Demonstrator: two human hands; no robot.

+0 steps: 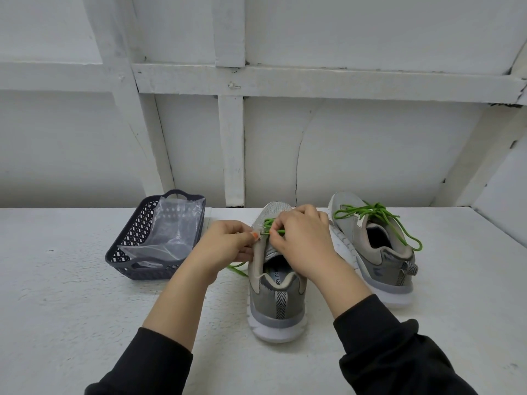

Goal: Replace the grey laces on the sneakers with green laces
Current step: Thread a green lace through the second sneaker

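- I see the near sneaker (278, 303) in the middle of the table (85, 309). Its heel points to the near edge and its toe to the back edge. Its green lace (268, 223) looks only partway through the holes.
- The left hand (228, 243) has curled fingers and pinches the side of the near sneaker, right by the lace holes.
- The right hand (302, 238) has curled fingers too and pinches the green lace close to its tip.
- The tip is thin and the hole is small. If the right hand shakes or pushes crooked, I think the tip can miss the hole or bend.
- If the left hand lets go, the soft side can fold over and hide the hole.
- A loose end (238, 269) of the lace lies on the table, just left of the shoe. If one side gets pulled too hard, that end can get too short, and then the bow will not tie.
- The lace can also skip a hole or get a twist. The hands cover much of it, so I cannot see every hole.
- The other sneaker (379, 252) sits toward the right back corner. A second green lace (379, 215) is in it, with loops hanging loose. An arm could catch a loop and drag that shoe.
- A dark basket (137, 269) with a clear bag (171, 232) sits toward the left back edge, well apart from the hands. I cannot see any grey lace.
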